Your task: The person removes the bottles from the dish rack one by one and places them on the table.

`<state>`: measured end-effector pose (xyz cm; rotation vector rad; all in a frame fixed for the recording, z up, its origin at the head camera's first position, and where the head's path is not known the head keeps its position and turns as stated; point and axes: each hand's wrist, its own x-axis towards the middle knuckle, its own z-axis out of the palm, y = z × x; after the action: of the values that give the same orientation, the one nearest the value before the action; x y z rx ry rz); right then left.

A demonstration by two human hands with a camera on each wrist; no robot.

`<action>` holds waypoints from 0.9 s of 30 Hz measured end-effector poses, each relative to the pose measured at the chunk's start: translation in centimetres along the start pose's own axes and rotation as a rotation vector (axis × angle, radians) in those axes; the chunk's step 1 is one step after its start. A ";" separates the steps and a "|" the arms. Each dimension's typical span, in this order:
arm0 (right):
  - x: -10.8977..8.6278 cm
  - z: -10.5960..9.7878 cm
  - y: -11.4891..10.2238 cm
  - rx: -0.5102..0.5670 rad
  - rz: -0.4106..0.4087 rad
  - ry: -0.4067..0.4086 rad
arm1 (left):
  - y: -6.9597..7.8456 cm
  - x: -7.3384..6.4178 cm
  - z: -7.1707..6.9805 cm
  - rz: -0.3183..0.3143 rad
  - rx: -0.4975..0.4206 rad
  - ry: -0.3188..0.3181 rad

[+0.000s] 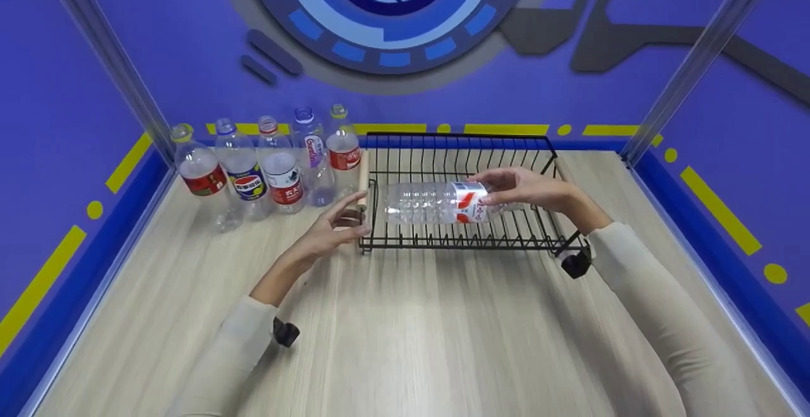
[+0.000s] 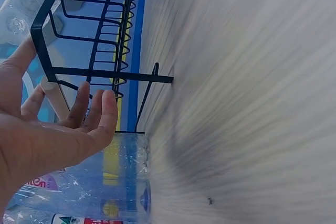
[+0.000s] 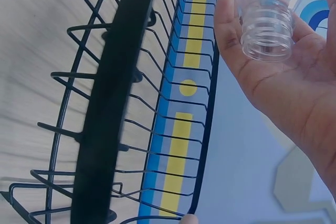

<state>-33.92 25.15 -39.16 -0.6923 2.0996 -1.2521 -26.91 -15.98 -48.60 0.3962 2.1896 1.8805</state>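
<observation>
A clear plastic bottle (image 1: pixel 421 203) with a white and orange label lies sideways above the black wire rack (image 1: pixel 443 245), its base toward the left. My right hand (image 1: pixel 528 190) grips it around the label and shoulder. In the right wrist view, its uncapped neck (image 3: pixel 268 35) shows in front of the palm. My left hand (image 1: pixel 332 228) is at the rack's left end, beside the wooden handle (image 1: pixel 363 180). The left wrist view shows that hand's fingers (image 2: pixel 107 114) loosely bent and spread near the frame, with one digit against its corner.
Several uncapped empty bottles stand left of the rack, among them a Pepsi-labelled bottle (image 1: pixel 247 183) and a purple-labelled bottle (image 1: pixel 313 157). The wood-grain table (image 1: pixel 392 341) is bounded by blue walls (image 1: pixel 696 119) at the back and sides.
</observation>
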 end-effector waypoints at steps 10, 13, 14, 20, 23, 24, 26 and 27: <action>-0.1 0.4 -0.1 -0.004 0.010 -0.007 | 2.4 -1.0 1.0 0.142 0.340 0.194; -0.1 0.6 -0.2 0.009 0.015 -0.011 | 3.5 -1.3 1.6 0.223 0.448 0.215; -0.1 0.7 -0.2 0.011 0.019 -0.010 | 3.9 -1.4 1.8 0.253 0.473 0.208; 0.2 1.4 -0.4 -0.010 0.027 -0.033 | 5.0 -1.7 2.9 0.402 0.540 0.106; 0.3 1.7 -0.6 -0.013 0.025 -0.051 | 5.3 -1.7 3.2 0.433 0.573 0.065; 0.3 1.8 -0.7 -0.018 0.024 -0.057 | 5.4 -1.7 3.4 0.434 0.577 0.053; 0.4 2.1 -0.9 -0.010 0.021 -0.072 | 5.6 -1.6 3.6 0.441 0.580 0.028; 0.5 2.2 -0.9 -0.007 0.017 -0.080 | 5.6 -1.6 3.6 0.439 0.577 0.018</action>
<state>-32.56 23.13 -39.27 -0.7143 2.0417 -1.1888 -23.82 -12.37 -43.58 1.0344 2.8115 1.3691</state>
